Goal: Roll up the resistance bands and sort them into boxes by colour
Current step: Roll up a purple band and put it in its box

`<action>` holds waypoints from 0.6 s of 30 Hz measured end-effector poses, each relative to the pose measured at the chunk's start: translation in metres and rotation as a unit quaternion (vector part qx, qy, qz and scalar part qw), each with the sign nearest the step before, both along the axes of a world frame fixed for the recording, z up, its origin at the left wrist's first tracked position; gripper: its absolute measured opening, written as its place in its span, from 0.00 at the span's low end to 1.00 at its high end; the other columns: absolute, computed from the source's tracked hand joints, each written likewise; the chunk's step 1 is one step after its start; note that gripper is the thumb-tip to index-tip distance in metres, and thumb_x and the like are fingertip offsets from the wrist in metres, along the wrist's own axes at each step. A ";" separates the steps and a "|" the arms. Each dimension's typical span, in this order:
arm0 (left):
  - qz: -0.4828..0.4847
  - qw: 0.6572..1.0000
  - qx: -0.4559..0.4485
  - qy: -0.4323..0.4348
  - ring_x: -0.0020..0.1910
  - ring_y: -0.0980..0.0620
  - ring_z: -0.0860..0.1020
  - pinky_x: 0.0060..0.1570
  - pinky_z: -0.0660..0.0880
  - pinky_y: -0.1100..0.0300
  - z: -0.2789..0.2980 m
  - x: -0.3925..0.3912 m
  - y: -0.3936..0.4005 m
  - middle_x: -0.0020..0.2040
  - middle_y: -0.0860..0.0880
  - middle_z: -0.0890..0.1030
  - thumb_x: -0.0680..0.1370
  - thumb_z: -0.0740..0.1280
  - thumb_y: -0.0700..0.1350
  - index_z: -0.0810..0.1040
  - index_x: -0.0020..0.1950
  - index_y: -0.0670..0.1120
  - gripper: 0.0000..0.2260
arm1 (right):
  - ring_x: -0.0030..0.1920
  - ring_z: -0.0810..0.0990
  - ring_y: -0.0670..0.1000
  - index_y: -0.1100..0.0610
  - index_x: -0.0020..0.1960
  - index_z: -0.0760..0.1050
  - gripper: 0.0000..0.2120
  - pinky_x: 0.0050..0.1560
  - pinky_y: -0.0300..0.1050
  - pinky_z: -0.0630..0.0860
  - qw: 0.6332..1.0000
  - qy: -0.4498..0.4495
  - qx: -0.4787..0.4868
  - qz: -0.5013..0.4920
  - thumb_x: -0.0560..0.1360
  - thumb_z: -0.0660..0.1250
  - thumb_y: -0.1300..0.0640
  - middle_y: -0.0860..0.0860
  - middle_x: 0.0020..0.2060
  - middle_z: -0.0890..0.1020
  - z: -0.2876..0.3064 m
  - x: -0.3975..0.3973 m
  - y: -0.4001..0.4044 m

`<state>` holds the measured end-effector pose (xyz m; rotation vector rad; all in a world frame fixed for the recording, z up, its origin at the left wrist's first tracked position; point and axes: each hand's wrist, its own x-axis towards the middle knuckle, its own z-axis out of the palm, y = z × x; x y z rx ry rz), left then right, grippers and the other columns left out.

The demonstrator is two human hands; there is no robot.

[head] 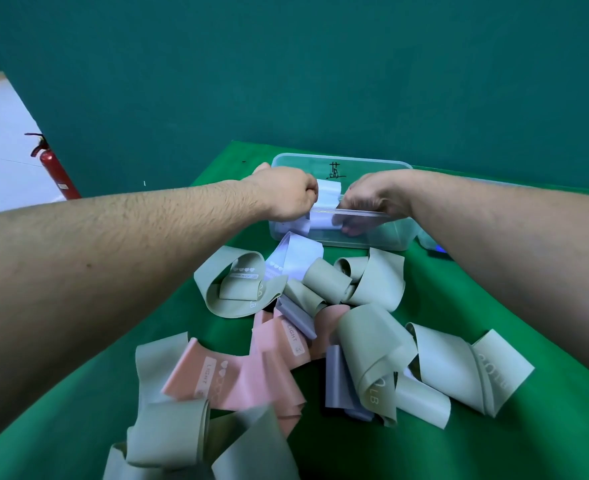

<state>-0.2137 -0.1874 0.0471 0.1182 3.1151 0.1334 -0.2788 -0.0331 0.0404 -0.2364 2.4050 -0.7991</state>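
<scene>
Right, counts first: one clear plastic box (395, 233) w/ a black handwritten mark on its far wall, plus a sliver of a second container (429, 244) just past the right forearm, mostly hidden. Loose bands on the green table (514, 441), all on the near side of both hands: approx 8 sage-green bands (372, 344) (some overlap, so exact no. unclear), 2 pink bands (248, 379) marked LIGHT, 2 grey-blue bands (336, 382), and 1 pale lavender band (301, 254) lying just near of the box, betw. the two wrists.

Left hand (286, 195): fingers curled tight, knuckles up, pinching the left end of a pale blue-white band (326, 206) at the box's near-left corner. Right hand (365, 202): fingers curled down over the box's near rim, tips inside the box, gripping the same band's right end. Band is stretched short betw. the two hands, partly inside the box, partly above its rim; can't tell if it's rolled. Both forearms are bare and reach across the pile w/o touching it.

Far to the left of the left arm, a red fire extinguisher (55, 171) stands on the floor against the teal wall (320, 71).
</scene>
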 end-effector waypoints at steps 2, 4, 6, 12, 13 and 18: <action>0.001 1.000 0.003 0.003 0.58 0.49 0.76 0.62 0.59 0.52 0.000 0.001 0.000 0.56 0.54 0.81 0.82 0.51 0.46 0.77 0.59 0.53 0.16 | 0.40 0.79 0.48 0.56 0.37 0.76 0.10 0.45 0.30 0.76 1.000 0.014 -0.007 -0.016 0.76 0.69 0.65 0.50 0.38 0.80 0.003 0.002 0.002; 0.001 1.000 0.006 0.005 0.57 0.49 0.76 0.62 0.59 0.52 0.000 0.001 0.000 0.56 0.55 0.81 0.82 0.51 0.46 0.77 0.59 0.53 0.16 | 0.41 0.78 0.50 0.56 0.39 0.76 0.09 0.45 0.31 0.76 1.000 0.027 -0.003 -0.004 0.77 0.69 0.63 0.52 0.42 0.80 0.004 0.003 0.000; 0.001 1.000 0.006 0.008 0.58 0.49 0.76 0.62 0.59 0.52 0.000 0.002 0.000 0.56 0.55 0.81 0.82 0.51 0.46 0.77 0.59 0.52 0.16 | 0.39 0.80 0.51 0.58 0.43 0.77 0.04 0.38 0.35 0.79 0.999 0.014 0.031 0.019 0.75 0.70 0.63 0.56 0.41 0.81 0.003 0.000 -0.003; -0.006 1.000 0.005 0.029 0.56 0.48 0.77 0.63 0.60 0.51 0.002 0.005 -0.001 0.54 0.54 0.82 0.82 0.51 0.46 0.77 0.58 0.52 0.16 | 0.31 0.76 0.50 0.56 0.45 0.77 0.06 0.31 0.38 0.73 0.998 0.021 0.059 0.001 0.73 0.74 0.56 0.52 0.33 0.78 0.005 -0.002 -0.002; -0.007 0.999 0.007 0.037 0.56 0.48 0.77 0.63 0.59 0.51 0.002 0.005 -0.001 0.54 0.54 0.82 0.81 0.51 0.46 0.78 0.58 0.52 0.16 | 0.32 0.75 0.50 0.55 0.45 0.76 0.07 0.32 0.38 0.72 0.998 0.035 0.047 -0.003 0.73 0.74 0.56 0.52 0.35 0.77 0.006 -0.002 -0.001; -0.022 0.996 0.035 0.085 0.57 0.49 0.76 0.60 0.65 0.53 0.010 0.015 0.003 0.54 0.54 0.82 0.80 0.54 0.46 0.79 0.57 0.51 0.15 | 0.37 0.66 0.51 0.55 0.46 0.76 0.11 0.33 0.41 0.61 0.994 0.108 0.002 -0.013 0.71 0.75 0.52 0.52 0.40 0.75 0.020 0.007 0.005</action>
